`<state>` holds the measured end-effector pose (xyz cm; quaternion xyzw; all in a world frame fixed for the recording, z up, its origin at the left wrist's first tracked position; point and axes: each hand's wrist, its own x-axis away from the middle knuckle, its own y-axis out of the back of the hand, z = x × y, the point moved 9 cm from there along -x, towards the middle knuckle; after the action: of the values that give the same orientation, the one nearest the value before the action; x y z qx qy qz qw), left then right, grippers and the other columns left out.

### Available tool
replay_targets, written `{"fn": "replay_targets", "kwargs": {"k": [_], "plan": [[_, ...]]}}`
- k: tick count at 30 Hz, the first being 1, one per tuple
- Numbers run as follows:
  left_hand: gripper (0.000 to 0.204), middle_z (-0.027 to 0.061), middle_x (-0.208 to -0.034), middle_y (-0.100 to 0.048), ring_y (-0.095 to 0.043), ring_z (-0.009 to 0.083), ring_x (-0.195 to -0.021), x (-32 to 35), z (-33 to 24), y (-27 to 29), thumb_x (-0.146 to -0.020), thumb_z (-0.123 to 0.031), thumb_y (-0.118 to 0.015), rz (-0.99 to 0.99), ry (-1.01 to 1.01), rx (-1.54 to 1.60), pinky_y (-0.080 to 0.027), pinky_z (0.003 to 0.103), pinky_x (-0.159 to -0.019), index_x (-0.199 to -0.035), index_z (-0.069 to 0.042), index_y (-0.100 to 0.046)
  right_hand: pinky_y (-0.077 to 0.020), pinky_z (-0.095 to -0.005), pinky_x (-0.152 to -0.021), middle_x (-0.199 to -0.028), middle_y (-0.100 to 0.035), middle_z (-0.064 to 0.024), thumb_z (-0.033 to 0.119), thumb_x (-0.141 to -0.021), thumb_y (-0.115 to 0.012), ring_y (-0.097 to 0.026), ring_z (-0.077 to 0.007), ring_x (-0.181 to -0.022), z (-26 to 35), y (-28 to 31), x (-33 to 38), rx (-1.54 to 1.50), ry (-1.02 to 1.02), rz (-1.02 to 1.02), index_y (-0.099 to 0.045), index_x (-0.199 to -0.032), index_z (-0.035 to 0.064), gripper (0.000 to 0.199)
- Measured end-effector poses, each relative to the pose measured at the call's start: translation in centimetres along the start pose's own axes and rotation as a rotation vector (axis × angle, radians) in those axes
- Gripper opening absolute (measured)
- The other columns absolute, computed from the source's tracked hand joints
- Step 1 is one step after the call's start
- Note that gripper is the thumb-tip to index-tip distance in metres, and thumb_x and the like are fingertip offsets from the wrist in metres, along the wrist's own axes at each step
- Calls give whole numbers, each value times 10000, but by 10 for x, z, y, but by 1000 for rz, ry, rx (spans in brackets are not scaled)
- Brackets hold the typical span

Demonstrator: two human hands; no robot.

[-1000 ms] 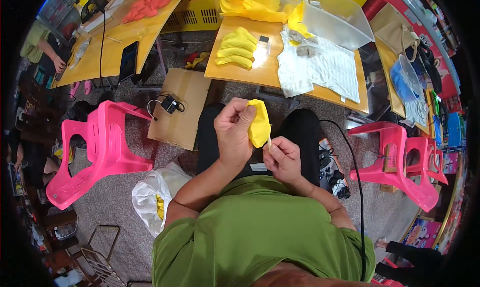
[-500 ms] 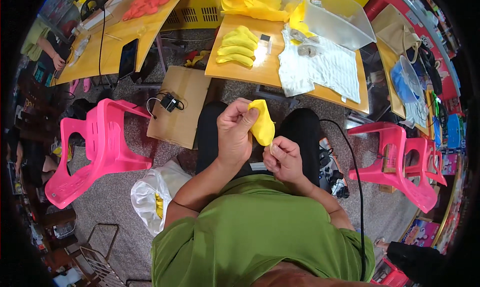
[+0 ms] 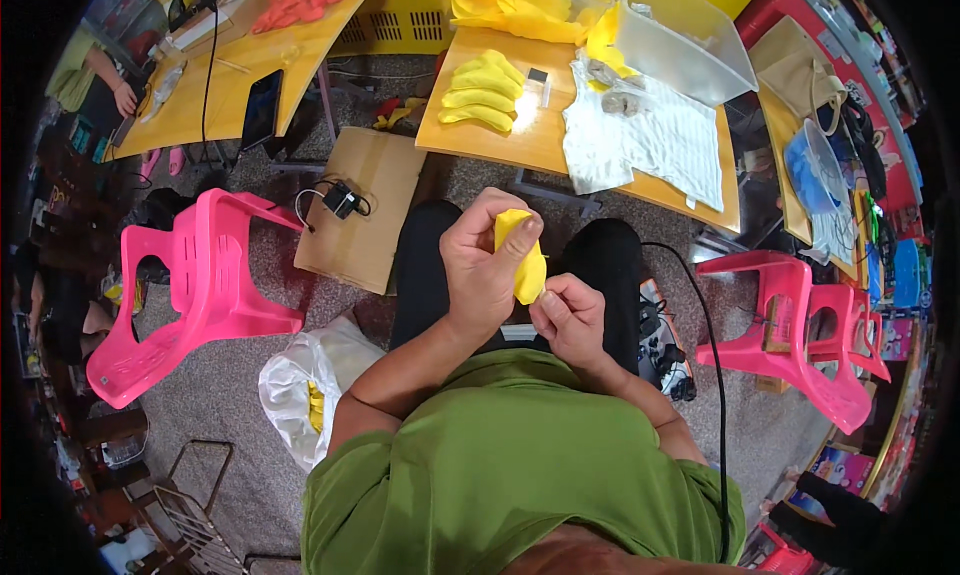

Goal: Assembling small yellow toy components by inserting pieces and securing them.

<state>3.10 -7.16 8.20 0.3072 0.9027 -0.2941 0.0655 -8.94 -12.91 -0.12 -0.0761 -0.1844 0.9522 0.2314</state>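
Note:
In front of my lap, my left hand point(image 3: 480, 270) grips a soft yellow banana-shaped piece point(image 3: 530, 283), its thumb laid across the front. At the lower tip of that piece, my right hand point(image 3: 572, 315) pinches thumb and forefinger together. Whatever sits in this pinch is too small to make out. Several similar plump yellow banana-shaped pieces point(image 3: 482, 93) lie side by side on the wooden table point(image 3: 545, 155) ahead. A small dark-and-clear block point(image 3: 538, 78) rests beside them.
White cloth point(image 3: 655, 155) and a clear bin point(image 3: 690, 50) occupy the table's right; flat yellow pieces point(image 3: 515, 10) fill its back. Pink chairs point(image 3: 205, 275) stand on both sides. A white bag point(image 3: 290, 395) and cardboard point(image 3: 365, 195) are left. Another person's hand point(image 3: 124, 99) shows far left.
My left hand has turned the yellow piece, so the thumb now covers more of its front. My right fingertips remain close to its lower tip.

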Motion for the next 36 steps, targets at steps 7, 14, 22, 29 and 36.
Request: {"fn": "replay_targets", "kwargs": {"k": [7,14,22,29,36], "plan": [[80,45,-793,-539,-490,67,-656,1,-16,-6,-778,20,-661,96,-66,-157,-381,191,-552,-792,30,-582,-362,-206,-468,-648,-536,-18,74,-905,-525,-460,-59,-518,14,-4,-5,197,95,53,-573,-909,-12,99],[72,59,-781,-561,-500,72,-645,-2,-25,-6,-761,30,-674,164,-145,-245,-389,197,-549,-779,34,-604,-388,-226,-484,-659,-558,-28,41,-865,-559,-504,-86,-528,43,-6,-3,732,342,113,-595,-881,-4,60],[89,40,-753,-548,-489,57,-649,5,-11,-7,-765,29,-675,85,-12,-155,-385,198,-543,-769,34,-586,-381,-209,-490,-655,-545,-18,21,-875,-533,-488,-66,-534,16,-2,-3,240,62,62,-582,-887,-8,58],[89,35,-770,-546,-487,62,-656,-2,-10,0,-764,27,-675,110,-41,-261,-384,195,-567,-785,34,-589,-381,-226,-469,-613,-523,-30,33,-865,-549,-490,-85,-508,40,2,-9,647,254,59,-578,-884,-5,51],[219,59,-842,-556,-514,73,-742,1,4,3,-933,-162,-510,106,136,-58,-403,201,-662,-948,34,-606,-354,-198,-475,-629,-515,16,61,-912,-494,-437,-38,-526,17,9,-6,308,-3,15,-564,-903,-6,96]]}}
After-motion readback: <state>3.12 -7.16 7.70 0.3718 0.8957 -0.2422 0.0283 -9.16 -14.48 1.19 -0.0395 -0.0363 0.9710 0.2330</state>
